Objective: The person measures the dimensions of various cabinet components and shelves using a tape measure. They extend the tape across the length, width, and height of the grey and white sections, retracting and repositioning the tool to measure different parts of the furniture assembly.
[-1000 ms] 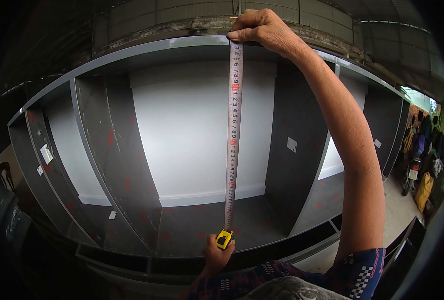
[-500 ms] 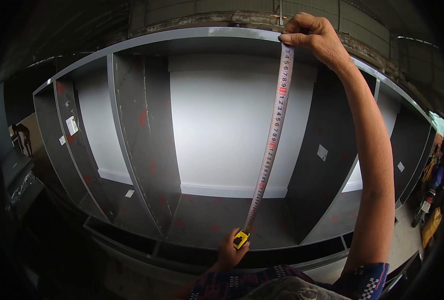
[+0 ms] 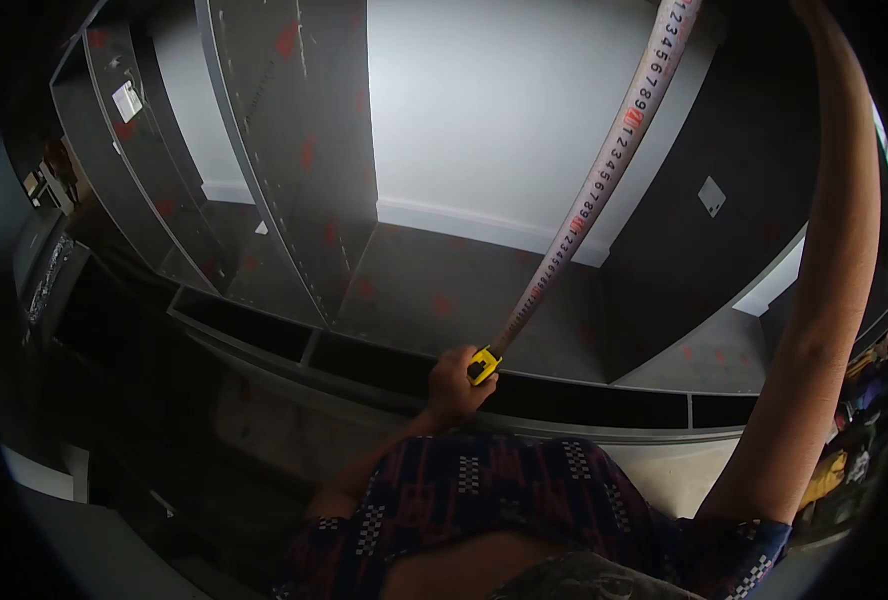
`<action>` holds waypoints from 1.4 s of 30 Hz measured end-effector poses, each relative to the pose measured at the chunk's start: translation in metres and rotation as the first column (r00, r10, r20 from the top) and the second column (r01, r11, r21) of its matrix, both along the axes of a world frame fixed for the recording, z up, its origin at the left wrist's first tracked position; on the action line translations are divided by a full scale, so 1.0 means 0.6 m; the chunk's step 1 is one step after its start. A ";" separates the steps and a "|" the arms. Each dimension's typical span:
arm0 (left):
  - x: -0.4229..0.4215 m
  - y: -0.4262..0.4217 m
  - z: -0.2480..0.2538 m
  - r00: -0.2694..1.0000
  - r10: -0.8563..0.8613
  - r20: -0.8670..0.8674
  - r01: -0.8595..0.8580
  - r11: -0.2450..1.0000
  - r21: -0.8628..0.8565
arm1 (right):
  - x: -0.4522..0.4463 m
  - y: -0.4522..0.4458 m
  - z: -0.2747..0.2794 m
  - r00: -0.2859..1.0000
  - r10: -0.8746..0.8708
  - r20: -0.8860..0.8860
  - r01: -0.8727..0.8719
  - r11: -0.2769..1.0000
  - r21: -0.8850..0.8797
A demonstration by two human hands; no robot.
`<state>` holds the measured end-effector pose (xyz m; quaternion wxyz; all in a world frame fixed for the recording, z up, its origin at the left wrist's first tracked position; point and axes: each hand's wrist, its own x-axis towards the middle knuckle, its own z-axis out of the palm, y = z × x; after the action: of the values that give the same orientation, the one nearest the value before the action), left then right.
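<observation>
Low in the middle of the view, my left hand (image 3: 456,388) is closed round a yellow and black tape measure case (image 3: 483,366). The case is near the cabinet's lower front edge. From it the extended tape blade (image 3: 614,150) slants up to the right and leaves the top of the frame. It crosses in front of a large dark grey cabinet (image 3: 444,290) with a pale back panel (image 3: 494,110). My right forearm rises along the right side, and the right hand is beyond the top edge, out of sight.
Dark upright dividers (image 3: 294,140) split the cabinet, with white labels (image 3: 712,197) on some panels. Narrow recesses (image 3: 244,325) run along its lower front. Colourful items lie at the far right, and dark furniture stands at the left.
The view has tilted down, so the right hand and the cabinet's top edge have left the frame. The case is still in my left hand, and the blade now slants more.
</observation>
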<state>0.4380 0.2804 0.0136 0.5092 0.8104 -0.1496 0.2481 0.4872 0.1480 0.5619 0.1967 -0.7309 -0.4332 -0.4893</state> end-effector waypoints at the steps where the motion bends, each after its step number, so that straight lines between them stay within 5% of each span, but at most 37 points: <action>1: 0.000 -0.001 -0.005 0.999 0.014 -0.033 -0.015 1.000 -0.021 | -0.010 -0.010 -0.031 1.000 -0.025 -0.002 0.025 0.999 -0.043; 8: -0.005 0.000 -0.051 0.964 0.111 -0.243 -0.071 0.983 0.169 | -0.066 -0.136 -0.212 0.965 -0.208 -0.159 0.191 0.975 -0.115; 16: 0.003 0.000 -0.079 0.930 0.160 -0.330 -0.065 0.958 0.280 | -0.117 -0.213 -0.305 0.917 -0.317 -0.242 0.296 0.947 -0.122; 42: 0.034 -0.021 -0.110 0.717 0.324 -0.617 0.018 0.876 0.481 | -0.113 -0.253 -0.353 0.896 -0.338 -0.287 0.323 0.941 -0.098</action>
<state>0.4583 0.2677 -0.0527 0.3010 0.9492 0.0637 -0.0659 0.4197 -0.0035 0.3502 0.1565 -0.8639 -0.2794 -0.3887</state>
